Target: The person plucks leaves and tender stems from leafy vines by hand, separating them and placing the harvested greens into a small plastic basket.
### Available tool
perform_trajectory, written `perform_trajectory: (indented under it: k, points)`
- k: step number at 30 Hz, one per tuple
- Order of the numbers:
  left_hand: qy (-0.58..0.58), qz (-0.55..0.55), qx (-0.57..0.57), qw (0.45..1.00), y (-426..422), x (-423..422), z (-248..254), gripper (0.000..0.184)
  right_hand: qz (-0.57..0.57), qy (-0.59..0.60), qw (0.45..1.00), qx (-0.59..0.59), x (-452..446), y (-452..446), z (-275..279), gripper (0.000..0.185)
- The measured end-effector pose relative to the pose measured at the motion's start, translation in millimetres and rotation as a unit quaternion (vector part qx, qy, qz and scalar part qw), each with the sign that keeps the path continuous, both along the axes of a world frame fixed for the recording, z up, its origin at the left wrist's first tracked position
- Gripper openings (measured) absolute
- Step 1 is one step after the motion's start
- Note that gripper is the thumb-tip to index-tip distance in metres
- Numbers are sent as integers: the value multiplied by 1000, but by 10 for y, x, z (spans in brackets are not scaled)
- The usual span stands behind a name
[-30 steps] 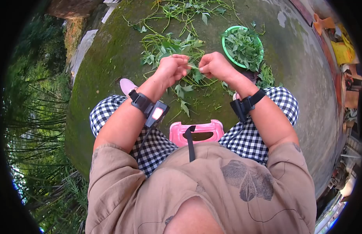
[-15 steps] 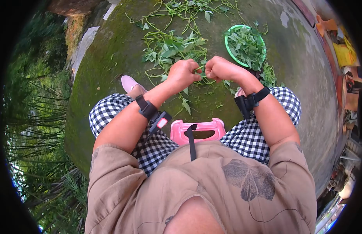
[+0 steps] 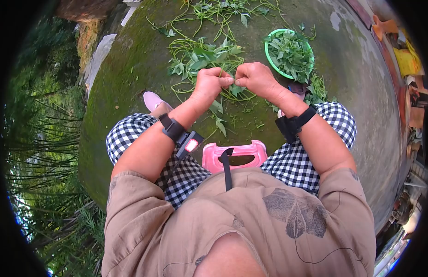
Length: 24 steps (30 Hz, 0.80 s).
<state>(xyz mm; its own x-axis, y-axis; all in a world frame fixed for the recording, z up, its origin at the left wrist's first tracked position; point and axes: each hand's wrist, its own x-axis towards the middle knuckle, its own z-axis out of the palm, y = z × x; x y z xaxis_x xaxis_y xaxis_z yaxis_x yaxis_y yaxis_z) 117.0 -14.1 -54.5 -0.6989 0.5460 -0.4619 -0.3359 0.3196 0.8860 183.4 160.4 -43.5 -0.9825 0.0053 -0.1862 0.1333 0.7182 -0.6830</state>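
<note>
My left hand (image 3: 209,86) is closed in a pinch on a green leafy stem, whose leaves (image 3: 217,108) hang below the fingers. My right hand (image 3: 259,80) is also pinched, its fingertips meeting those of the left on the same stem; the bit between them is mostly hidden. Just beyond the hands lies a tangled pile of leafy vines (image 3: 200,57) on the ground. A green-rimmed round basket (image 3: 271,59) full of picked leaves (image 3: 291,54) stands beyond my right hand.
More vines (image 3: 218,8) spread over the mossy concrete ground (image 3: 126,78) at the top. Stripped stems (image 3: 318,87) lie beside the basket, near my right foot. A pink stool (image 3: 209,157) is under me. Shrubs grow on the left; assorted items line the right edge.
Both hands have come together at the fingertips, the right shifting slightly up and left. The stem stretch seen between them is now covered. Basket and vine pile look unchanged.
</note>
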Motion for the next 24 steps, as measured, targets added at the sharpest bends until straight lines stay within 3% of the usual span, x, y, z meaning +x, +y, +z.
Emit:
perform_trajectory:
  k: [4,9,14,17,18,21,24]
  points:
    - [-84,65,19,994,32,1,81,11,-25,-10,999,-41,-6,-10,6,17]
    - [-108,95,74,987,11,-75,127,10,-18,-25,999,-32,37,4,-25,17]
    - [-177,97,164,966,-24,-257,172,9,-24,-56,997,46,99,107,-146,15]
    - [-132,80,107,982,-113,-384,126,9,-45,-58,994,80,149,217,-200,16]
    - [-81,68,43,994,-118,-368,162,11,-54,-55,993,85,159,237,-196,16]
    - [-56,-16,-29,998,-99,-283,90,16,-49,-31,998,32,178,259,-158,14]
    - [-96,-40,-17,994,-13,-125,77,16,-17,0,999,32,178,181,-74,13]
